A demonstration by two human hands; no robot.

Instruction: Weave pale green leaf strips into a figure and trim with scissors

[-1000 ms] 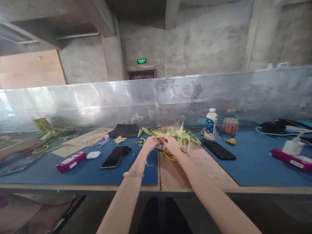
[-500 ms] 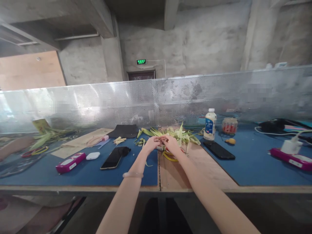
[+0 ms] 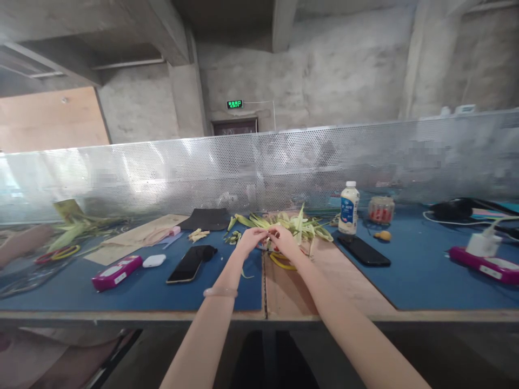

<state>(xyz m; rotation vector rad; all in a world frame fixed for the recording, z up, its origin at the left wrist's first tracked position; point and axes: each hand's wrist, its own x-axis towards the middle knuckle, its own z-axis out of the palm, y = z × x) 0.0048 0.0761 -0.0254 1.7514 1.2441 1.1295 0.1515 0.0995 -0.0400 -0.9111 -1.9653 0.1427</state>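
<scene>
My left hand (image 3: 253,237) and my right hand (image 3: 279,236) meet at the middle of the table, fingertips bent together in a pinch. Whatever lies between the fingers is too small and hidden to make out. Just behind them spreads a heap of pale green husk leaves (image 3: 310,226). Below my right hand, partly covered by it, lies a pair of scissors with yellow handles (image 3: 283,261). Small green scraps (image 3: 234,237) rest left of my left hand.
Left lie a black phone (image 3: 190,265), a white case (image 3: 154,261) and a magenta power strip (image 3: 117,273). Right stand a bottle (image 3: 348,209) and a jar (image 3: 381,210), with another phone (image 3: 364,249) before them. A co-worker's arm (image 3: 24,243) reaches in at far left.
My fingertips have shifted slightly against each other, with both hands staying at the same spot. The camera view has moved very little.
</scene>
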